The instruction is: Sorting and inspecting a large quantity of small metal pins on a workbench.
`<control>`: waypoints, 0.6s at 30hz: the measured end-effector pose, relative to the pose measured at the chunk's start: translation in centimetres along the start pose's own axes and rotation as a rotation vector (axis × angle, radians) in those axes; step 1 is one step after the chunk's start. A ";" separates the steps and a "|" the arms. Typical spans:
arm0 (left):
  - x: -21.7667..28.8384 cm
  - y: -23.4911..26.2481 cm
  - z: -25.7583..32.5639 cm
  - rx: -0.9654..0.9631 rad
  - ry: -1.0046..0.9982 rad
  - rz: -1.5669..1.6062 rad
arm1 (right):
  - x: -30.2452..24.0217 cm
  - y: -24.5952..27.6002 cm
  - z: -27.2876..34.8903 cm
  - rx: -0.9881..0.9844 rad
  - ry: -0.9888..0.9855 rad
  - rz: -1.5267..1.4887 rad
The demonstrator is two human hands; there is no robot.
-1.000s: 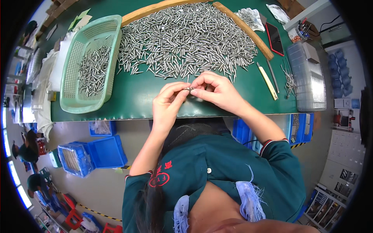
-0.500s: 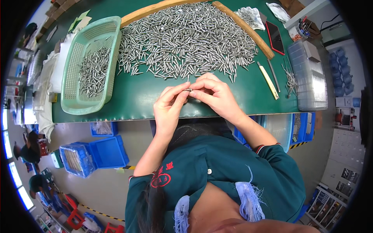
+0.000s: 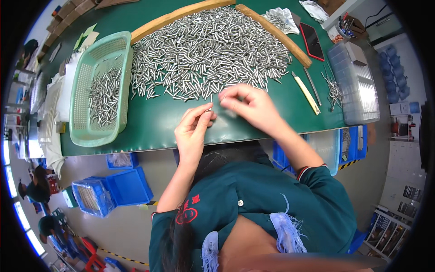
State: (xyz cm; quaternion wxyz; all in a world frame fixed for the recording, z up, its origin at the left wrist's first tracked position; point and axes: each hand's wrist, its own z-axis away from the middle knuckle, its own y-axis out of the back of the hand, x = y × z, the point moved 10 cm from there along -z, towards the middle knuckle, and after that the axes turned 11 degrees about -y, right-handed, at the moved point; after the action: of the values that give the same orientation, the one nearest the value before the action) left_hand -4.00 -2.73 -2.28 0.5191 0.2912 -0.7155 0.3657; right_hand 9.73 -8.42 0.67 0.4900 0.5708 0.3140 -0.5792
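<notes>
My left hand [image 3: 192,129] pinches a small metal pin [image 3: 209,109] between thumb and fingertips, just above the table's near part. To its right, my right hand [image 3: 249,109] is apart from it, with fingers curled in and tips together. Slight motion blur covers those tips, and whatever they hold, if anything, cannot be made out. Just beyond both hands spreads a wide heap of silvery metal pins [image 3: 213,54]. At the left stands a pale green perforated plastic basket [image 3: 78,106] with more pins [image 3: 106,95] lying in it.
Wooden bars [image 3: 276,36] border the heap on the green table [image 3: 154,129]. At the right lie a cream-handled knife [image 3: 306,94], a thin metal tool [image 3: 312,86], a red-edged phone [image 3: 311,41] and thin rods [image 3: 334,93]. A clear plastic case [image 3: 358,90] stands beside them.
My hands, which met over a small metal piece, have come apart. The right hand has drawn away to the right; the left keeps its pinch. The view has shifted slightly.
</notes>
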 end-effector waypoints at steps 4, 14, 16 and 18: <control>0.2 0.2 0.4 -0.014 -0.025 -0.034 | -3.4 12.1 -4.3 0.437 0.137 0.345; 0.1 0.6 0.1 0.020 -0.093 -0.093 | -6.4 18.3 -6.8 0.572 0.193 0.610; 0.5 1.1 0.0 0.033 -0.117 -0.136 | -6.0 11.0 -4.6 0.260 0.058 0.289; 0.1 0.9 0.0 0.032 -0.023 -0.054 | -4.3 4.1 -2.0 -0.041 0.005 0.149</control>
State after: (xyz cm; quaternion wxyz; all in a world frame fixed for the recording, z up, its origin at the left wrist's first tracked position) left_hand -4.72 -2.24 -2.33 0.5158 0.3230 -0.7075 0.3593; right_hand 13.71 -7.00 5.35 0.5426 0.5839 0.2836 -0.5331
